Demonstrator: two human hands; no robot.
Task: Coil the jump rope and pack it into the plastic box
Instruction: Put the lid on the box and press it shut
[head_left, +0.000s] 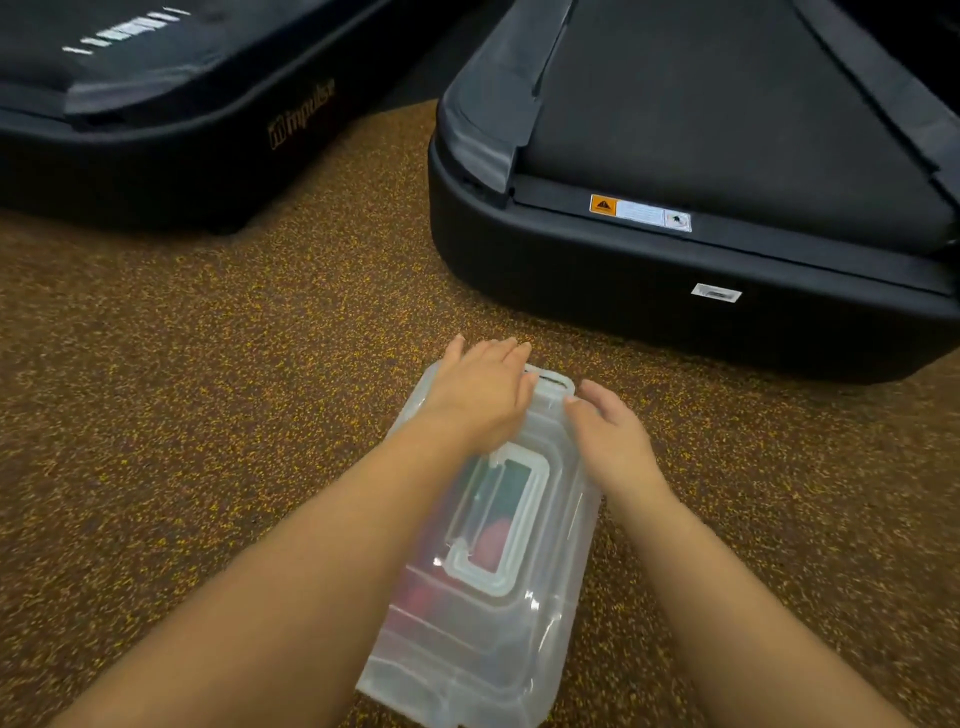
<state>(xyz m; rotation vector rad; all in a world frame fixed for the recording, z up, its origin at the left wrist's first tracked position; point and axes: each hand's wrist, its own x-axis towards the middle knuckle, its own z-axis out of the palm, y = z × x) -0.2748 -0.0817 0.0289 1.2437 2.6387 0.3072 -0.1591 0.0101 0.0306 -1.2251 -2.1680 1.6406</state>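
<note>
— Where's the box?
— The clear plastic box (483, 613) sits lidded on the speckled floor (208, 415), near the treadmill (675, 208).
— Inside?
— Blurred red and green shapes; I can't make out the rope.
— Hands?
— My left hand (480, 395) lies flat on the lid (524, 587); my right hand (610, 434) touches its edge, fingers relaxed.

A translucent plastic box (483, 561) lies lidded on the speckled floor (208, 389), near the right-hand treadmill (701, 208). The left hand (480, 397) presses flat on the box's far end; the right hand (610, 434) touches its far right edge. Red and dark shapes show blurrily inside.
</note>
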